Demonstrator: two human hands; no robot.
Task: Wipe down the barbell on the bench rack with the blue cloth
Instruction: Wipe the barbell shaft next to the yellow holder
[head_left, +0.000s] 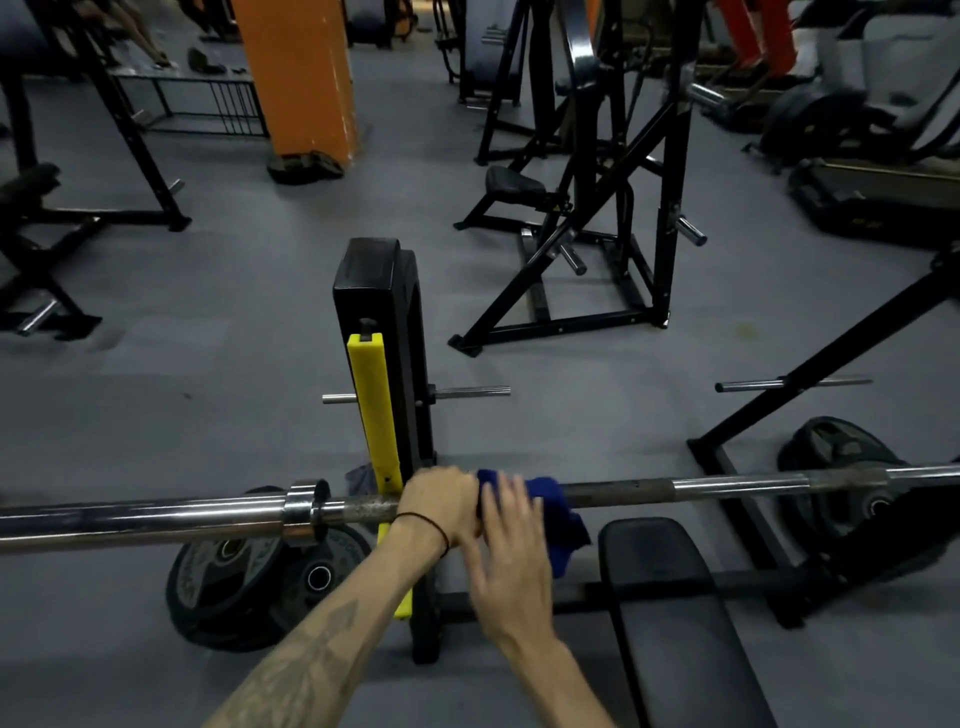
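Observation:
The steel barbell (727, 487) runs across the view and rests on the bench rack, whose black upright has a yellow guard (373, 410). A blue cloth (551, 499) is draped over the bar just right of that upright, one end hanging down. My left hand (440, 503) grips the bar beside the cloth's left edge, a black band on its wrist. Blurred, with fingers straight and spread, my right hand (506, 556) lies over the near side of the cloth. Whether it presses the cloth I cannot tell.
A black padded bench (670, 603) lies under the bar to the right. Weight plates lean on the floor at left (244, 587) and right (852, 499). Other black gym machines (587, 218) and an orange pillar (301, 78) stand farther back on the grey floor.

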